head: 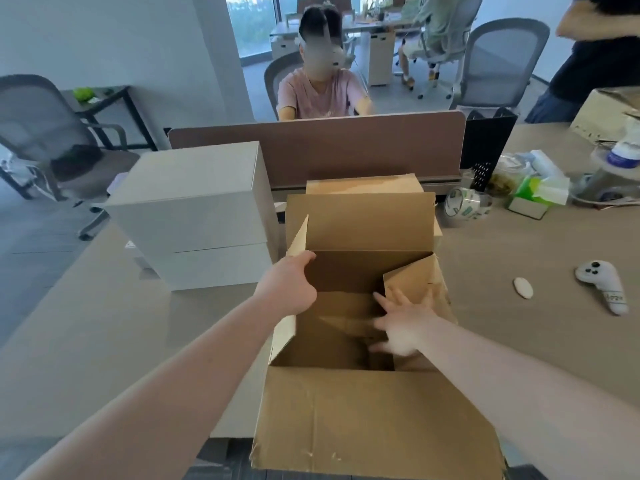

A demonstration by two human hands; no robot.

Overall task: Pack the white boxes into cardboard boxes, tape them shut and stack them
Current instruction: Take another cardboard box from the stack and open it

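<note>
Grey-brown desk fills most of the view, set in an office with a brown divider across its far edge. At far left a grey mesh chair stands on the floor beside the desk. On the desk's left part sit two white boxes, one stacked on the other, just beside the open cardboard box. That cardboard box stands at the near edge of the desk, all four flaps up or folded outward, and no white box shows inside it. The left hand grips the box's left side flap near its top edge, fingers curled over the cardboard. The right hand reaches inside the box with fingers spread and straight, its fingertips against the right side flap, which leans inward; it holds nothing. A second cardboard box stands directly behind the open one, against the divider. Across the divider a person in a pink shirt sits facing this way. To the right of the boxes lie a roll of clear tape, a green tissue box, a small white oval object and a white game-style controller. At far right another person stands near more cardboard.
</note>
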